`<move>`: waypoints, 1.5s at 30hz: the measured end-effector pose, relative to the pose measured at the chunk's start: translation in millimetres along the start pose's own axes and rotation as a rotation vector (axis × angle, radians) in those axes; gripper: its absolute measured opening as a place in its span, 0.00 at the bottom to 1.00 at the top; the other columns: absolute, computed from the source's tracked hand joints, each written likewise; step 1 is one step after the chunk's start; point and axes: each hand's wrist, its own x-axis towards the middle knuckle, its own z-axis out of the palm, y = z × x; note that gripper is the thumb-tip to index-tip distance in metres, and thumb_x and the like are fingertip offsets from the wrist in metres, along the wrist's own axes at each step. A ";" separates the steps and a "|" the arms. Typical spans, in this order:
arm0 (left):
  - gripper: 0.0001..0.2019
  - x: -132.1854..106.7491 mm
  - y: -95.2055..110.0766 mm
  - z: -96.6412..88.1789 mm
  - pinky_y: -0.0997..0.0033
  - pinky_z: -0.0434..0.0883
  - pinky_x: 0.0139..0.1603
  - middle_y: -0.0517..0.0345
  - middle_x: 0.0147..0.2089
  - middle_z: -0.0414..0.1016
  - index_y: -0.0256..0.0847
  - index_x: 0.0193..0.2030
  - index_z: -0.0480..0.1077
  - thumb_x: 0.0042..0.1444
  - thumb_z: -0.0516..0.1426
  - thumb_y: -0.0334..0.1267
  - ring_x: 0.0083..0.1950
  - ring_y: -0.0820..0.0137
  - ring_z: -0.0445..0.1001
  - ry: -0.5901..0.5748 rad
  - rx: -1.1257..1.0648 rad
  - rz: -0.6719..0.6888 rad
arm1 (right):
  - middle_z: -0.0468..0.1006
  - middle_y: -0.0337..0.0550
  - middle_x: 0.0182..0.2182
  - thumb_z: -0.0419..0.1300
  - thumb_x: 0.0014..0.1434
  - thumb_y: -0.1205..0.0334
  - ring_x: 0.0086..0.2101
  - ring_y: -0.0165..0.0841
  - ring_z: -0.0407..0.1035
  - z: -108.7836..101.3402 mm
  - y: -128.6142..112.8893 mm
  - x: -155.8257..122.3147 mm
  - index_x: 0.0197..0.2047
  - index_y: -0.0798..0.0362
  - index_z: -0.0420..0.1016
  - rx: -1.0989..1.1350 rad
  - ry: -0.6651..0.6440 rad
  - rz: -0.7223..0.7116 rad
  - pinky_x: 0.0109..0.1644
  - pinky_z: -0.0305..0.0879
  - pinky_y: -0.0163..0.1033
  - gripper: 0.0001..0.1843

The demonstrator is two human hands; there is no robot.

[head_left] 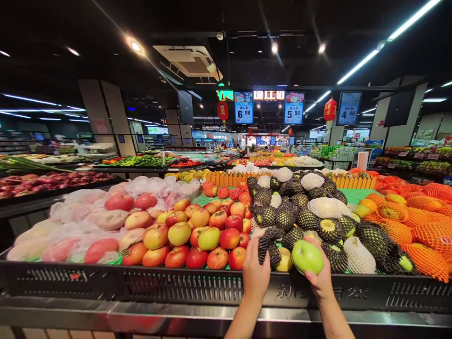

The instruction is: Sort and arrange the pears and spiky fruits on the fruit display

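The head view takes in a supermarket hall under a dark ceiling (106, 28), with a produce counter (169, 313) running across the foreground. Along its front stands a black slotted crate wall (183, 282), and behind that the fruit lies in broad heaps: bagged fruit (118, 201) at the left, bare red-and-yellow apples (200, 218) beside it, black-netted fruit (286, 215) in front of the person, and orange-netted fruit (431, 235) at the far right. A few pieces among the black nets wear white foam nets (359, 255).

Both of the person's hands reach over the crate wall at the near edge of the black-netted heap. The right hand (320, 275) has its grip closed around a green apple (307, 257), thumb at the lower side, the fruit raised just over the front of the heap. The left hand (254, 266) has its grip partly curled, with a crumpled black net sleeve (267, 242) between thumb and fingers; it looks empty, though the folds hide its inside. A yellowish fruit (284, 260) lies between the hands.

As far as can be judged, the held apple is already bare, its surface fully uncovered where it shows, while most pieces around it remain sleeved.
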 end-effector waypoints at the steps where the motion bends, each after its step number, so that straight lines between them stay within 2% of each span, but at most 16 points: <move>1: 0.16 -3.4 4.7 2.0 0.53 0.78 0.55 0.40 0.54 0.77 0.34 0.58 0.71 0.69 0.51 0.38 0.56 0.55 0.78 -0.080 -0.020 0.007 | 0.79 0.60 0.49 0.68 0.43 0.28 0.53 0.55 0.74 0.1 -0.9 0.3 0.56 0.57 0.76 0.004 -0.006 0.000 0.59 0.71 0.57 0.49; 5: 0.19 -15.2 27.1 8.4 0.48 0.75 0.59 0.38 0.57 0.76 0.33 0.59 0.70 0.71 0.50 0.44 0.58 0.53 0.76 -0.319 -0.184 -0.109 | 0.78 0.59 0.52 0.71 0.42 0.31 0.55 0.54 0.73 2.9 -4.3 2.2 0.56 0.55 0.78 -0.067 -0.057 -0.071 0.63 0.68 0.58 0.46; 8: 0.25 -16.6 39.2 10.8 0.41 0.71 0.64 0.34 0.60 0.73 0.31 0.60 0.70 0.71 0.49 0.51 0.62 0.50 0.72 -0.402 -0.305 -0.239 | 0.77 0.57 0.55 0.73 0.43 0.37 0.57 0.52 0.71 8.8 -10.6 3.2 0.57 0.54 0.78 -0.109 -0.085 -0.124 0.64 0.68 0.55 0.43; 12: 0.28 -6.6 50.6 9.3 0.42 0.70 0.65 0.39 0.52 0.77 0.35 0.50 0.75 0.62 0.56 0.61 0.56 0.49 0.74 -0.313 -0.459 -0.449 | 0.74 0.55 0.56 0.75 0.46 0.44 0.56 0.49 0.71 19.1 -35.0 1.3 0.60 0.51 0.76 -0.085 -0.047 -0.134 0.60 0.72 0.49 0.40; 15: 0.32 4.3 60.1 5.9 0.53 0.76 0.57 0.45 0.46 0.77 0.37 0.44 0.73 0.49 0.65 0.66 0.52 0.53 0.76 -0.201 -0.692 -0.780 | 0.72 0.53 0.56 0.77 0.45 0.45 0.56 0.47 0.71 27.3 -60.6 0.1 0.61 0.47 0.74 -0.103 -0.054 -0.185 0.59 0.72 0.48 0.42; 18: 0.34 13.7 67.0 4.0 0.55 0.76 0.57 0.45 0.48 0.75 0.37 0.44 0.72 0.39 0.70 0.62 0.57 0.51 0.74 -0.162 -0.896 -1.110 | 0.72 0.50 0.55 0.78 0.45 0.46 0.55 0.44 0.70 35.4 -73.9 3.0 0.62 0.44 0.72 -0.097 -0.055 -0.291 0.61 0.70 0.48 0.43; 20: 0.33 18.5 68.2 4.2 0.50 0.72 0.64 0.45 0.50 0.74 0.37 0.46 0.71 0.37 0.70 0.57 0.61 0.50 0.71 -0.185 -0.948 -1.191 | 0.71 0.50 0.55 0.78 0.44 0.45 0.55 0.44 0.70 39.8 -70.4 6.5 0.62 0.44 0.72 -0.070 -0.034 -0.315 0.61 0.69 0.48 0.43; 22: 0.31 21.7 66.2 4.5 0.46 0.64 0.71 0.46 0.54 0.73 0.39 0.47 0.70 0.39 0.70 0.54 0.65 0.50 0.68 -0.212 -0.944 -1.133 | 0.72 0.51 0.54 0.79 0.42 0.43 0.54 0.44 0.71 42.6 -59.2 9.0 0.60 0.46 0.73 -0.048 -0.026 -0.289 0.60 0.69 0.49 0.44; 25: 0.32 23.5 58.2 1.6 0.45 0.57 0.76 0.46 0.59 0.72 0.40 0.49 0.70 0.41 0.70 0.56 0.67 0.50 0.66 -0.242 -0.867 -0.977 | 0.76 0.52 0.52 0.79 0.41 0.43 0.53 0.45 0.72 43.7 -39.6 7.7 0.59 0.50 0.74 -0.084 -0.066 -0.256 0.60 0.70 0.49 0.45; 28: 0.35 25.1 48.9 -8.1 0.41 0.60 0.73 0.44 0.58 0.73 0.38 0.50 0.70 0.41 0.70 0.59 0.65 0.47 0.68 -0.303 -0.761 -0.889 | 0.77 0.53 0.52 0.80 0.40 0.44 0.52 0.45 0.73 43.5 -28.7 2.3 0.59 0.51 0.73 -0.165 -0.111 -0.249 0.61 0.70 0.50 0.46; 32: 0.33 32.4 44.5 -24.4 0.42 0.68 0.67 0.43 0.49 0.76 0.37 0.45 0.71 0.40 0.69 0.59 0.57 0.46 0.74 -0.397 -0.602 -0.766 | 0.77 0.54 0.53 0.79 0.43 0.48 0.53 0.45 0.74 46.3 -27.2 -2.0 0.59 0.52 0.71 -0.206 -0.155 -0.245 0.60 0.72 0.50 0.44; 36: 0.35 34.4 43.0 -29.6 0.42 0.65 0.69 0.39 0.52 0.76 0.34 0.50 0.72 0.40 0.68 0.58 0.58 0.46 0.73 -0.426 -0.567 -0.721 | 0.76 0.53 0.56 0.77 0.45 0.57 0.56 0.44 0.73 50.1 -30.7 -2.7 0.64 0.51 0.68 -0.235 -0.142 -0.327 0.61 0.72 0.50 0.44; 38: 0.34 30.8 38.4 -30.6 0.41 0.62 0.71 0.39 0.55 0.75 0.35 0.51 0.72 0.43 0.65 0.59 0.62 0.46 0.71 -0.362 -0.575 -0.747 | 0.75 0.54 0.57 0.77 0.48 0.58 0.57 0.44 0.72 50.9 -33.5 -2.8 0.65 0.50 0.66 -0.257 -0.144 -0.367 0.62 0.72 0.50 0.44; 41: 0.28 25.7 23.2 -42.4 0.45 0.63 0.71 0.42 0.51 0.77 0.37 0.45 0.73 0.48 0.60 0.59 0.62 0.48 0.70 -0.188 -0.532 -0.768 | 0.74 0.54 0.58 0.75 0.52 0.58 0.58 0.44 0.71 50.7 -39.4 -2.4 0.66 0.49 0.65 -0.285 -0.132 -0.386 0.62 0.71 0.51 0.41; 43: 0.26 24.7 6.1 -63.2 0.46 0.67 0.67 0.44 0.45 0.78 0.37 0.41 0.73 0.47 0.60 0.59 0.57 0.49 0.73 -0.069 -0.422 -0.730 | 0.73 0.54 0.58 0.73 0.53 0.60 0.59 0.44 0.70 49.9 -44.2 -1.5 0.65 0.49 0.65 -0.292 -0.105 -0.365 0.63 0.71 0.52 0.39; 45: 0.25 24.4 -16.9 -96.3 0.44 0.69 0.64 0.44 0.43 0.77 0.37 0.42 0.72 0.47 0.61 0.57 0.52 0.49 0.74 0.071 -0.271 -0.648 | 0.73 0.54 0.58 0.73 0.54 0.61 0.59 0.44 0.69 48.0 -48.5 -0.8 0.64 0.49 0.64 -0.289 -0.088 -0.337 0.63 0.70 0.53 0.38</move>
